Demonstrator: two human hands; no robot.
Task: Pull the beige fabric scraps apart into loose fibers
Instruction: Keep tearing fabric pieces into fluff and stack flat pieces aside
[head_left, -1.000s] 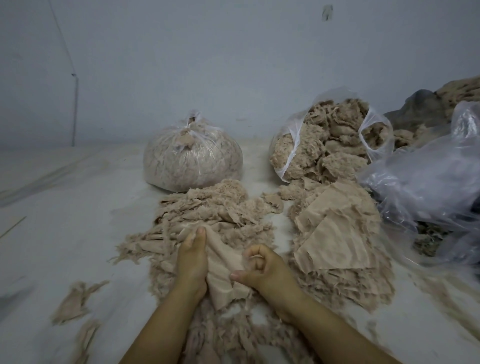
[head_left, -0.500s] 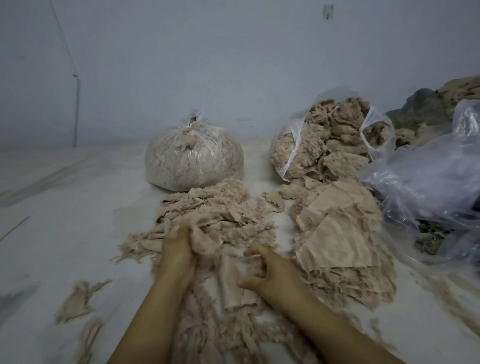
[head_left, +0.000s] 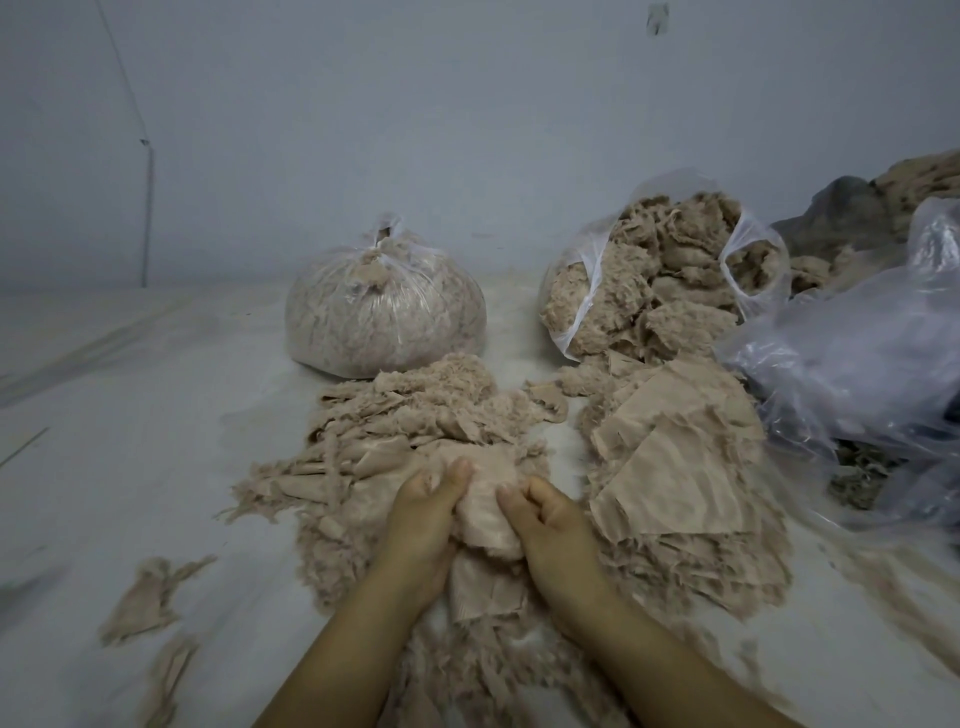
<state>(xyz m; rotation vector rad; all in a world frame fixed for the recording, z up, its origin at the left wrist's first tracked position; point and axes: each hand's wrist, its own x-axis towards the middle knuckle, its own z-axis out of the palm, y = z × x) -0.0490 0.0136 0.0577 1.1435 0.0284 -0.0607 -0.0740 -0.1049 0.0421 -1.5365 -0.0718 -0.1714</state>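
A beige fabric scrap (head_left: 485, 512) is bunched between both hands, low in the middle of the view. My left hand (head_left: 423, 512) grips its left side with curled fingers. My right hand (head_left: 550, 519) grips its right side, close to the left hand. The scrap's lower end hangs down between my wrists. A heap of torn scraps and loose fibers (head_left: 415, 415) lies on the white surface just beyond my hands. A second pile of flatter, larger beige scraps (head_left: 670, 467) lies to the right.
A tied clear bag of fibers (head_left: 384, 312) stands at the back centre. An open bag of fluffy fibers (head_left: 660, 275) stands back right. Crumpled clear plastic (head_left: 857, 374) fills the right side. Stray scraps (head_left: 145, 597) lie on the white surface (head_left: 130, 415) at lower left.
My hands were apart half a second ago, each with a torn piece. Now they have come together and both grip one bunched scrap.
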